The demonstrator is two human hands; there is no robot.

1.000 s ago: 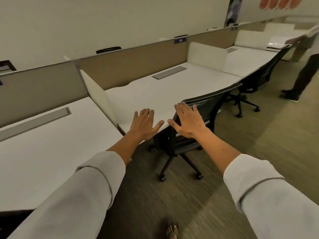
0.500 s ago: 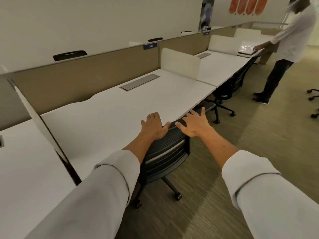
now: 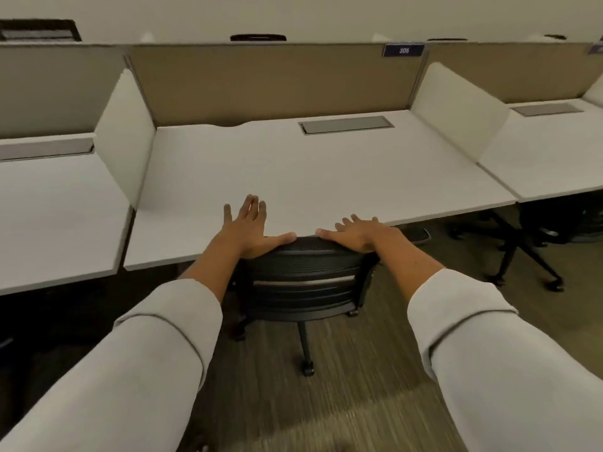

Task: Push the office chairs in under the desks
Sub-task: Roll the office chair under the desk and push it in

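Castered office chair (image 3: 306, 282) likely rolls easily; push at the rigid backrest top. Left hand (image 3: 248, 228), right hand (image 3: 357, 233) rest flat there, fingers extended, at the worktop (image 3: 293, 177) 6 o'clock edge.

- Under both palms, the chair back (image 3: 305, 275) looks like matt black mesh in a dull plastic frame.
- Just beyond the fingertips, the desk top (image 3: 293, 177) is smooth, matt white laminate.
- Farther back, the cable hatch (image 3: 346, 125) looks like brushed grey metal.
- Behind it, the partition (image 3: 267, 81) appears cloth-covered, tan.
- Below the grip, the carpet (image 3: 352, 380) is coarse and ribbed.
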